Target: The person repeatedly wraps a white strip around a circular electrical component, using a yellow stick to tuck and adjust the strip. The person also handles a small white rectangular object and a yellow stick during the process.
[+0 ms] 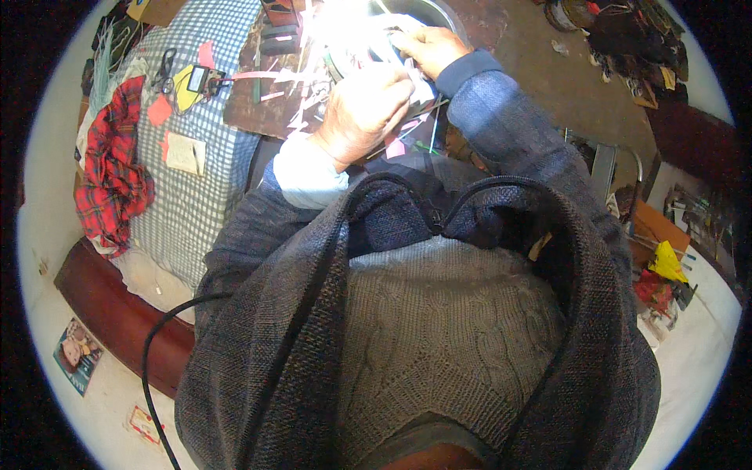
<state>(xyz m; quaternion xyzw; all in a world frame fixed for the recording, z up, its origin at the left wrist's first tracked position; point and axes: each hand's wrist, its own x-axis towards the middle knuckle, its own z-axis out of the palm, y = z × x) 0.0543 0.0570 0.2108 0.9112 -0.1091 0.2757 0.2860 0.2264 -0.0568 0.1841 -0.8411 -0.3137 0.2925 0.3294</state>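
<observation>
Holding thin paper strips (407, 82), both hands are up at about 12 o'clock in the picture, over a dark worktop (258, 106) full of pink and white scraps (294, 117). The strips look very light and floppy — easy to bend, easy to tear. I think a soft pinch near the ends, with fingertips, is the best way to hold them.

The left hand (364, 110) is curled shut, knuckles up, and some strips poke out from under it. The right hand (429, 47) lies flat at 1 o'clock, fingers bent down on the paper next to a shiny metal bowl (435, 16) — bright light hides how tight it grips. Both arms bend in from the bottom. A checked cloth (192, 188) with a red plaid cloth (110, 168) lies at 9 o'clock.
</observation>
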